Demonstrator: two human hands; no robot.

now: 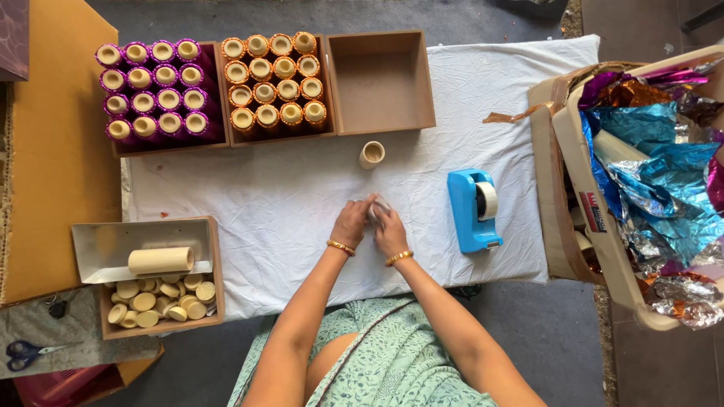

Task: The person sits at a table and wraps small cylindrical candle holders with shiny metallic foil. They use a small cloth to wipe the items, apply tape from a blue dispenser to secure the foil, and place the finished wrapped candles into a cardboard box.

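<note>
Landmark: white cloth [302, 196] over the low table. Off its left edge, blue-handled scissors [26, 351] on the floor. On the cloth's near-left corner, a brown box of cream discs [158, 298] with a grey tray [98, 249] resting on top; a cream cylinder [160, 260] lies on its side in the tray. Along the cloth's far edge, a box of purple-wrapped rolls [151, 89], then a box of orange-wrapped rolls [273, 79] touching it, then an empty brown box [381, 81]. Just in front of the empty box, one bare cream cup [371, 154] stands upright on the cloth. Mid-cloth, left hand [351, 224] and right hand [391, 230] are pressed together, fingers curled round a small silvery foil-wrapped piece [378, 207] pinched between them; mostly hidden, exact shape unclear. Gold bangles on both wrists. Right of the hands, a blue tape dispenser [471, 209] on the cloth. Past the cloth's right edge, a beige crate [603, 218] heaped with crumpled foil sheets [656, 166], blue, silver, purple, copper.
</note>
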